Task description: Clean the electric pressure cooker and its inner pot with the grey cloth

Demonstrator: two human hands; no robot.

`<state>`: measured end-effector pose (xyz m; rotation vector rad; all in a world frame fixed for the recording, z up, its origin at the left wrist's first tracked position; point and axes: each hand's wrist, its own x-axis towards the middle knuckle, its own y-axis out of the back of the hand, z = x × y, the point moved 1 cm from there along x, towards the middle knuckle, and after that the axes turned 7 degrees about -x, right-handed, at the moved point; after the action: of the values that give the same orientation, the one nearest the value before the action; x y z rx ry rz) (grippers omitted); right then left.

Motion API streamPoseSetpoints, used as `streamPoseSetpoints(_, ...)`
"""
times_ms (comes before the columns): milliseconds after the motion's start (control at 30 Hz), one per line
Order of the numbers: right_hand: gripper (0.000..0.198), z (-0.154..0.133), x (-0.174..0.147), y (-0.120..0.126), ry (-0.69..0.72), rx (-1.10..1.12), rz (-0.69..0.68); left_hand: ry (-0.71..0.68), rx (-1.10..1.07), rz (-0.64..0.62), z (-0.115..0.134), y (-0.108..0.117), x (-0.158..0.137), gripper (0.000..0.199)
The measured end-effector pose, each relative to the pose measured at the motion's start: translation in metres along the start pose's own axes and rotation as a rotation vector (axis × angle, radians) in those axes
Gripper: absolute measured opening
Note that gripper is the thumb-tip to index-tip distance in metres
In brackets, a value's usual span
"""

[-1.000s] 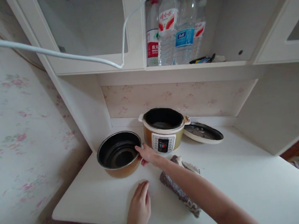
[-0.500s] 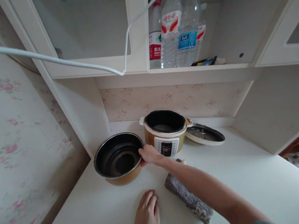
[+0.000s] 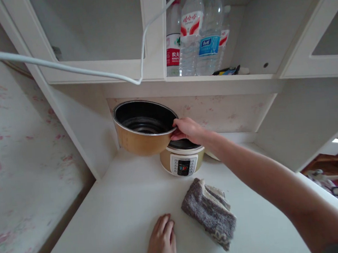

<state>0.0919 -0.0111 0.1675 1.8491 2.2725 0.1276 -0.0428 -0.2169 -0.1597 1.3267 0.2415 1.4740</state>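
Observation:
My right hand [image 3: 189, 130] pinches the right rim of a cooker's inner pot [image 3: 143, 143], gold outside and black inside. The pot is held up in the air, slightly tilted, left of and partly in front of the rice cooker [image 3: 166, 160]. That cooker stands at the back of the white tabletop [image 3: 106, 227], its display panel facing me and its dark opening partly hidden by my hand. On the tabletop near me, my left hand [image 3: 162, 240] lies flat with nothing in it. To its right is a folded grey towel [image 3: 207, 214].
The cooker lid [image 3: 212, 156] lies behind my right forearm, mostly hidden. Overhead, a cabinet shelf [image 3: 220, 76] carries several plastic bottles [image 3: 190, 44]. A white bent rod or cable [image 3: 81, 71] crosses the upper left. Floral wallpaper [image 3: 4, 165] covers the left wall.
My right hand has raised the inner pot off the tabletop, moving it up and toward the cooker. The towel shows more fully now. My left hand stays about where it was.

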Motion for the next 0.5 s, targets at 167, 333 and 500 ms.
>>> streamPoseSetpoints(167, 0.011, -0.008, 0.017, 0.039, 0.023, -0.029, 0.176, 0.006, -0.001, 0.006, 0.0, 0.0, 0.001, 0.03)
streamPoseSetpoints(333, 0.011, 0.0, 0.025, 0.073, -0.026, -0.011, 0.303, 0.012, -0.012, 0.002, 0.001, 0.0, 0.001, 0.028)
streamPoseSetpoints(500, 0.009, 0.017, 0.027, 0.098, -0.071, 0.014, 0.383, 0.0, 0.006, -0.003, 0.0, -0.001, 0.0, 0.028)
